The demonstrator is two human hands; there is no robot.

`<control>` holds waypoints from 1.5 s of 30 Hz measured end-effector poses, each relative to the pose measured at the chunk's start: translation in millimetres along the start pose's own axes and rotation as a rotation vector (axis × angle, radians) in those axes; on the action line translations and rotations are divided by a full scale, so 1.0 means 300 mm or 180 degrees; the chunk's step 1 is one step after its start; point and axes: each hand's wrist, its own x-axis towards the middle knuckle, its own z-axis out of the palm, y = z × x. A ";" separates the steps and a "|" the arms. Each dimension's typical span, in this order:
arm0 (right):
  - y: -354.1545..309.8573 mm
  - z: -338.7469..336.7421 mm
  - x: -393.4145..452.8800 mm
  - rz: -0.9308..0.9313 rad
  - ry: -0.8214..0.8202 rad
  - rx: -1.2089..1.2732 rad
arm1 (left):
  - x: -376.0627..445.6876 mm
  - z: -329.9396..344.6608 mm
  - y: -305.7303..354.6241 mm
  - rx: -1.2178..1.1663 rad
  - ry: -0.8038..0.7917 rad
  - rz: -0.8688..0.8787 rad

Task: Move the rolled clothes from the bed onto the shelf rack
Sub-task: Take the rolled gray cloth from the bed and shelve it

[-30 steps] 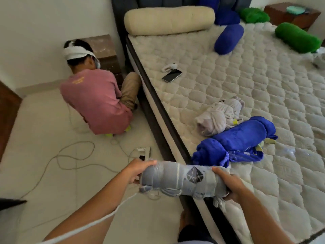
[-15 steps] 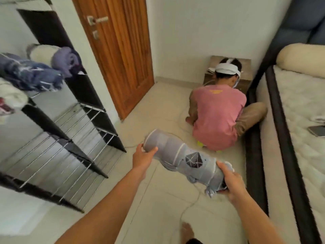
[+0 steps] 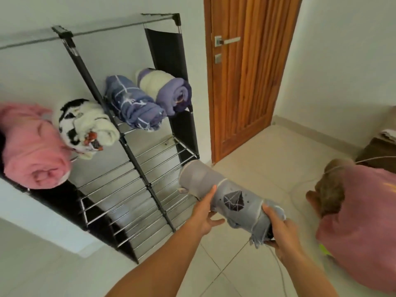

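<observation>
I hold a grey rolled garment (image 3: pixel 227 200) with a dark geometric print in both hands, slanted in front of the shelf rack (image 3: pixel 137 159). My left hand (image 3: pixel 203 213) supports its middle from below. My right hand (image 3: pixel 280 234) grips its near, frayed end. The roll's far end hangs just off the rack's lower right corner. On the rack's upper tier lie a pink roll (image 3: pixel 32 146), a black-and-white roll (image 3: pixel 85 127), a blue checked roll (image 3: pixel 132 103) and a purple-and-cream roll (image 3: pixel 167 91). The bed is out of view.
The rack's lower wire tiers are bare. A wooden door (image 3: pixel 246 82) stands shut to the right of the rack. A person in a pink shirt (image 3: pixel 360 228) crouches on the tiled floor at the right. A thin white cable (image 3: pixel 280 273) trails by my right arm.
My view has swung left from the bed, past the door, to face the rack. Both hands carried the grey roll along and it now sits close to the rack's lower right corner.
</observation>
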 end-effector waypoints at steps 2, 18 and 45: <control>-0.046 0.077 0.063 -0.0037 -0.0087 -0.0152 | 0.069 -0.002 0.071 -0.0178 0.0141 0.0010; -0.093 0.703 0.556 0.0158 -0.0700 -0.0697 | 0.723 -0.235 0.554 -0.0217 0.0707 -0.0088; -0.045 1.091 0.911 0.0176 -0.1201 -0.0771 | 1.048 -0.269 0.776 0.0317 0.0908 0.0218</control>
